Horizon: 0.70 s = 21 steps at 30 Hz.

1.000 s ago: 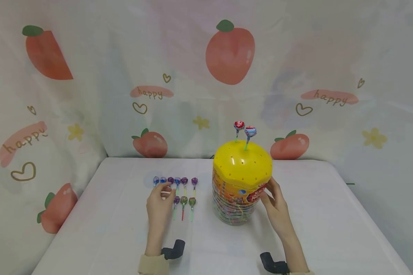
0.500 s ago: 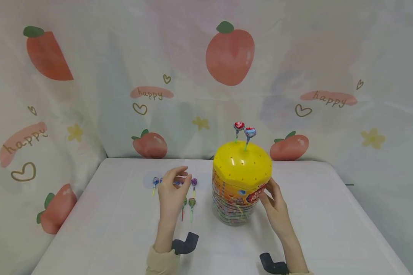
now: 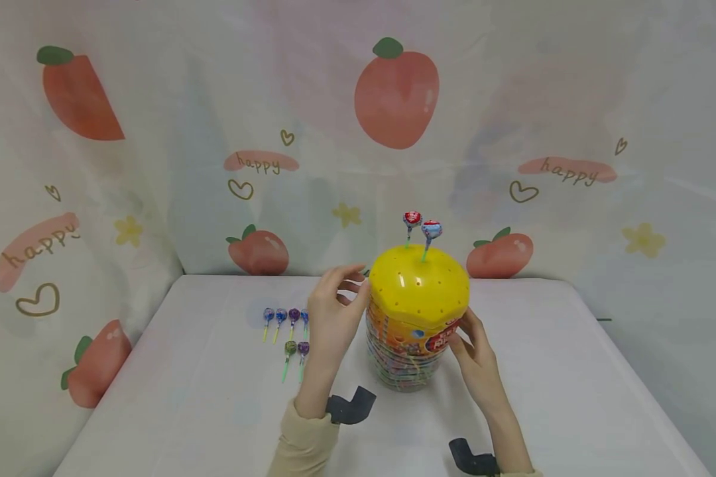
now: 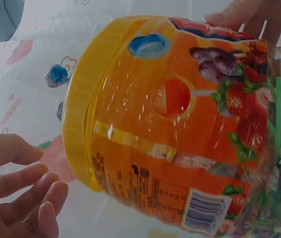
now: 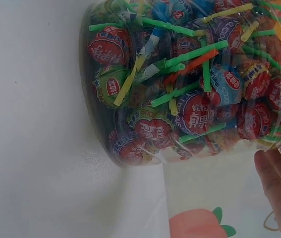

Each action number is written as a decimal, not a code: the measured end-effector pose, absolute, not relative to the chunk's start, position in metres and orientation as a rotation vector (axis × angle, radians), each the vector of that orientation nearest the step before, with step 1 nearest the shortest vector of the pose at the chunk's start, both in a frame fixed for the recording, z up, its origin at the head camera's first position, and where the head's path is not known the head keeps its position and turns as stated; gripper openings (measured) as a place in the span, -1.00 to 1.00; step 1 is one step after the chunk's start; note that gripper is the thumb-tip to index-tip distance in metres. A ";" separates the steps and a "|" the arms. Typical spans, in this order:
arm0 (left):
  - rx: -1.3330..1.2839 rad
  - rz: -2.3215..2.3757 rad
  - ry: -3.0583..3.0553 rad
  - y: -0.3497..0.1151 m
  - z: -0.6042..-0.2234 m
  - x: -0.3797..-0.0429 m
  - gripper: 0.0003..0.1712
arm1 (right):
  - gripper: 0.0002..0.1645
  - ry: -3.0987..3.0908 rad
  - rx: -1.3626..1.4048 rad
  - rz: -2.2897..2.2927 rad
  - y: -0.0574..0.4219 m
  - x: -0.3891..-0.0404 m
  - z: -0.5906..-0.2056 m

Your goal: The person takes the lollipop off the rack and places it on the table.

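A clear plastic jar (image 3: 407, 361) of wrapped lollipops stands upright on the table, with a yellow lid (image 3: 417, 288) full of small holes. Two lollipops, one red-topped (image 3: 413, 218) and one pale blue (image 3: 432, 230), stick up from the lid. My left hand (image 3: 336, 315) is beside the lid's left edge; in the left wrist view its fingers (image 4: 28, 186) are loosely bent, apart from the lid, holding nothing. Against the jar's right side rests my right hand (image 3: 479, 361), its fingers (image 5: 279, 171) extended at the jar wall in the right wrist view.
Left of my left hand, loose lollipops (image 3: 281, 316) lie in a back row, with more lollipops (image 3: 290, 348) in front; my hand and forearm hide some. A white cloth covers the table (image 3: 203, 397). Behind it hangs a printed curtain (image 3: 334, 86).
My left hand has moved right and slightly away from me, from over the loose lollipops to the lid's left side, uncovering lollipops on the left. My right hand stays at the jar.
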State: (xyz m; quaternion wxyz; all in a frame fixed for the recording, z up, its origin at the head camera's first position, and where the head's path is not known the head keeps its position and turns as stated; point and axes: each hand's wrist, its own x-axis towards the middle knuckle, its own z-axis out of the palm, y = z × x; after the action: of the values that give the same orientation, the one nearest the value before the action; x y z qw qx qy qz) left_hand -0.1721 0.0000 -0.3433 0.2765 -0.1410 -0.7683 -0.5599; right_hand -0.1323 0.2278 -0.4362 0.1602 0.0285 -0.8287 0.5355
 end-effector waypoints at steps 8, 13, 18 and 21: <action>-0.444 -1.536 -2.066 0.019 -0.324 -0.175 -0.71 | -0.30 -2.361 0.095 1.530 0.228 -0.133 -0.437; -0.499 -1.542 -2.069 0.031 -0.314 -0.179 -0.71 | -0.29 -2.383 0.087 1.535 0.229 -0.132 -0.436; -0.540 -1.573 -2.065 0.042 -0.307 -0.185 -0.71 | -0.29 -2.393 0.077 1.535 0.229 -0.132 -0.436; -0.566 -1.591 -2.046 0.050 -0.304 -0.189 -0.70 | -0.29 -2.396 0.069 1.537 0.229 -0.132 -0.436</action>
State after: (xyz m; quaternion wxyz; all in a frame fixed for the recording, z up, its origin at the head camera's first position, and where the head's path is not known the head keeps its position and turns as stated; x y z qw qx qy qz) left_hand -0.1887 0.0496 -0.3038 0.2419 -0.2072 -0.7483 -0.5819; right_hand -0.1317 0.2289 -0.4359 0.1467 0.0238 -0.8323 0.5340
